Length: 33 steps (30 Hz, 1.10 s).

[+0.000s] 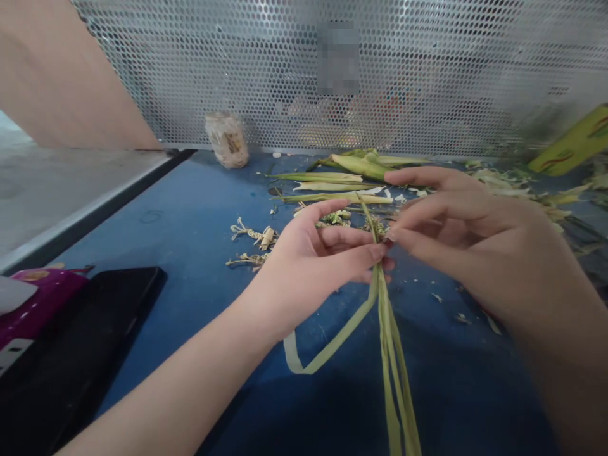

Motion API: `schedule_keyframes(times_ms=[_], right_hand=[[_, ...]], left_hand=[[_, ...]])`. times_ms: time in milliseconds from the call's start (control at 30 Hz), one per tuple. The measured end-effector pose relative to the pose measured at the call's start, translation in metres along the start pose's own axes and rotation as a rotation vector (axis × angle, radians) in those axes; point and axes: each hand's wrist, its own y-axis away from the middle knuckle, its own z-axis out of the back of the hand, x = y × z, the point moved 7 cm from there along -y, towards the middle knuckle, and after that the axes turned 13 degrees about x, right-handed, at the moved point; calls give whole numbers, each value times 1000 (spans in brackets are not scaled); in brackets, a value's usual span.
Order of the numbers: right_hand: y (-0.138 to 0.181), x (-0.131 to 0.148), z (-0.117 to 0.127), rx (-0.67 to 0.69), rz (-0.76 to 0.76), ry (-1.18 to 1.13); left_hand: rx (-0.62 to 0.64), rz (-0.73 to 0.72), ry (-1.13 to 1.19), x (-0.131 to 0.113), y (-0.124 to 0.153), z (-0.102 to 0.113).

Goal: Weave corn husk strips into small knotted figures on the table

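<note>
My left hand (308, 259) pinches a bundle of long green leaf strips (392, 361), which look like husk, between thumb and fingers. The strips hang down toward me, and their upper end sticks out above my fingers. One paler strip (332, 354) loops out to the left below my wrist. My right hand (475, 221) is closed at the fingertips right beside the bundle; what lies between them is hidden. Behind my left hand lie small woven figures (266, 238) of dried strips, partly covered by the hand.
Green husks (361, 166) and cut pieces lie along the back of the blue table (180, 215), before a perforated metal panel (266, 69). A wrapped jar-like item (227, 139) stands back left. A black phone (118, 297) and a magenta object (52, 297) lie left; a yellow-green packet (574, 142) is right.
</note>
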Motion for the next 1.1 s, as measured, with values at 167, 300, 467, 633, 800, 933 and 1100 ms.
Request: schedule_keyframes(times_ms=[167,300,467,633,800,933,1100], right_hand=[[3,7,3,-59,20,87],[7,14,7,-155,63,224],[9,18,6,-185,92,345],[14,25,4,-219,240,456],[16,28,4,-231,312,513],[17,32,5,-260,343,575],[21,33,4,-282,371,618]], left_hand=[[-33,14,-5,-1,2,3],[-70,32,-4,-1,2,3],[-83,31,-3,-3,2,3],[-43,32,-11,-3,2,2],[-43,28,2,-2,2,3],[-29,19,-11,-2,2,2],[-13,-35,-33,-5,3,1]])
